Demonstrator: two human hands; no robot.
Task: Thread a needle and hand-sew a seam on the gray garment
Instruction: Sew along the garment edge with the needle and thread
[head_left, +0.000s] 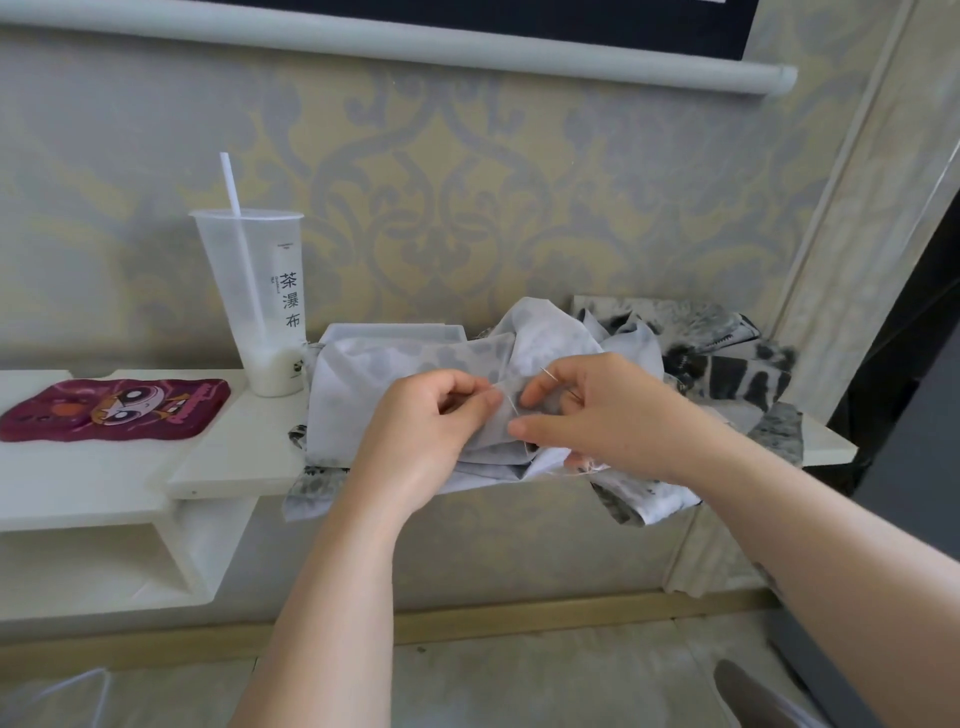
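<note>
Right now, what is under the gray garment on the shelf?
The white shelf shows around the gray garment, and a flat white object sticks out at the back. Anything else beneath is covered by the cloth.

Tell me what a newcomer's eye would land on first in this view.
The two hands at centre draw the eye. The left hand pinches a fold of the gray garment while the right hand holds a needle at the cloth, over a white shelf. To the left stands a tall plastic cup with a straw, and further left a maroon cartoon phone case lies flat.
</note>
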